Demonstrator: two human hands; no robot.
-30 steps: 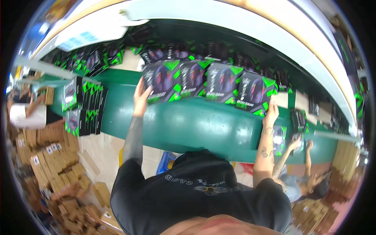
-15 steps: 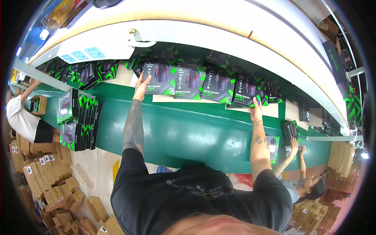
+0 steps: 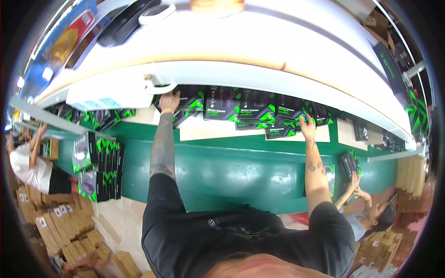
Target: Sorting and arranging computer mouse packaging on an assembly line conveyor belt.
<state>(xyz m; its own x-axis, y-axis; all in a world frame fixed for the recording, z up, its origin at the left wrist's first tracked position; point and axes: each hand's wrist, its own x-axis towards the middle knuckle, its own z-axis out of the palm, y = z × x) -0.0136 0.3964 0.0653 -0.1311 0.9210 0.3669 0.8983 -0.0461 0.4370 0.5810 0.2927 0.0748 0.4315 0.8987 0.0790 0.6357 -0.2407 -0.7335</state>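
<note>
A row of black-and-green gaming mouse boxes (image 3: 256, 109) lies under the shelf, on top of other boxes of the same kind. My left hand (image 3: 170, 102) grips the left end of the row, its fingertips partly hidden beneath the shelf edge. At the opposite end, my right hand (image 3: 308, 127) has its fingers closed around the front corner of the rightmost large box (image 3: 288, 107). Lower boxes (image 3: 281, 131) stick out in front, near my right hand. Pale cardboard sheets (image 3: 204, 131) lie under the stacks on the green table (image 3: 232, 169).
A white shelf (image 3: 222, 69) overhangs the boxes, with a power strip (image 3: 109, 95) at its left. Stacked mouse boxes (image 3: 97, 173) stand on the table's left. A co-worker (image 3: 371, 215) handles a box (image 3: 348, 164) at right; another person (image 3: 30, 164) is at far left. Brown cartons (image 3: 65, 227) fill the floor.
Both hands have moved farther in with the row of boxes, which now sits deeper under the shelf and tilts back. Lower boxes show at the front. My view has shifted upward.
</note>
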